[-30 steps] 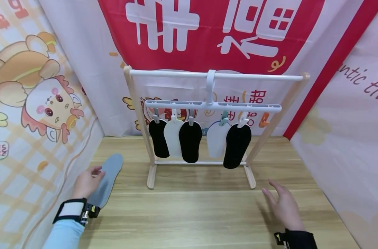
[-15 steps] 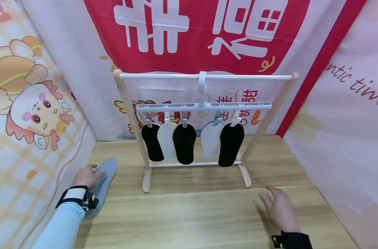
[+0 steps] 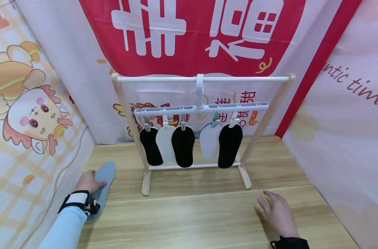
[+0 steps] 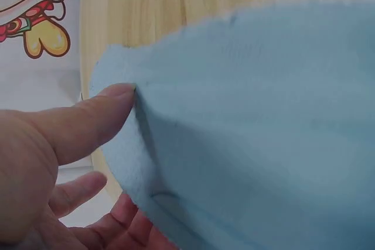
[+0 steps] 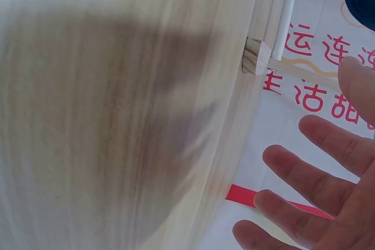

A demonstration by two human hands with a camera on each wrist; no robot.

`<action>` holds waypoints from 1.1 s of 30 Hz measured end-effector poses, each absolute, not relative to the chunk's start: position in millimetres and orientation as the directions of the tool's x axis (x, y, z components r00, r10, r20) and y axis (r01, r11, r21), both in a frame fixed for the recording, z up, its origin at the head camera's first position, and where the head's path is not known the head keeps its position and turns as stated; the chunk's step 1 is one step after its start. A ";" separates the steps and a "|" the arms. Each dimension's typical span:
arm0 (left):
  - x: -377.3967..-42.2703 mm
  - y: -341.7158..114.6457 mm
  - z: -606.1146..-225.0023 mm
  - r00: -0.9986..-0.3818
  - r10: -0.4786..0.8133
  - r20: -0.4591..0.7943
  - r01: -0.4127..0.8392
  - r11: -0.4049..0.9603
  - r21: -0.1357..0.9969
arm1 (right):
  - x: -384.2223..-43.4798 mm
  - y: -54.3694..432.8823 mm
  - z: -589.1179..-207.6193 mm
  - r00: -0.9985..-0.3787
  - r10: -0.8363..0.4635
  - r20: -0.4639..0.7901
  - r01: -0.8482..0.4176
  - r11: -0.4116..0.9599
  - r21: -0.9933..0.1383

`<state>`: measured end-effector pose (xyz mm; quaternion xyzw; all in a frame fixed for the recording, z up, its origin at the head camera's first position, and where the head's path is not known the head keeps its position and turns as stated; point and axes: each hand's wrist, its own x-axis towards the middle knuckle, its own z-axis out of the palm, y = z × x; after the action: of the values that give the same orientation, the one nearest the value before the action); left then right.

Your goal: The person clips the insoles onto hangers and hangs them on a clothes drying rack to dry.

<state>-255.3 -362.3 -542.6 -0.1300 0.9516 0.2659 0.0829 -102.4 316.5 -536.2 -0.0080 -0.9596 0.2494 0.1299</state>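
Observation:
A grey-blue insole (image 3: 102,193) lies on the wooden table at the left. My left hand (image 3: 88,183) grips its edge: in the left wrist view the thumb (image 4: 99,118) presses on its upper face, and other fingertips are partly hidden at its rim. My right hand (image 3: 279,215) hovers over the table at the right with fingers spread, holding nothing. Between the hands, a white clip hanger (image 3: 173,109) hangs on a rack (image 3: 248,79). Black insoles (image 3: 182,147) and white insoles (image 3: 209,141) dangle from its clips.
An orange clip (image 3: 253,118) at the hanger's right end holds nothing. The rack's wooden feet (image 3: 146,183) stand on the table (image 3: 189,221). Printed cloth walls (image 3: 36,103) close in the left, back and right sides.
My left hand has come down onto the insole, its thumb now on the upper face. The right hand stays nearly in place. The head view has shifted slightly.

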 end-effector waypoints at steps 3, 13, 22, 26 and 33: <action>-252.8 -363.6 -539.5 -0.942 -0.209 -0.263 -0.322 0.786 0.527 | -100.9 316.5 -538.0 -0.969 0.082 0.235 -0.044 0.873 -0.486; -220.3 -357.9 -494.6 -0.971 -0.131 -0.198 -0.232 0.703 0.673 | -106.7 316.9 -522.9 -0.943 0.078 0.325 -0.102 0.859 -0.502; -178.8 -316.8 -435.4 -0.986 -0.148 -0.072 -0.146 0.583 0.799 | -133.3 328.0 -465.5 -0.915 0.132 0.381 -0.118 0.815 -0.567; -159.4 -286.5 -414.2 -0.990 -0.142 0.000 -0.077 0.535 0.841 | -148.8 326.8 -427.9 -0.870 0.141 0.473 -0.217 0.750 -0.624; -138.1 -232.4 -396.9 -0.992 -0.056 0.111 0.073 0.464 0.883 | -168.8 314.2 -363.3 -0.863 0.058 0.503 -0.310 0.724 -0.616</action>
<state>-138.1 -232.4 -396.9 0.0049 0.8534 0.5176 -0.0619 -168.8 314.2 -363.3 0.0705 -0.8935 0.3647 0.2525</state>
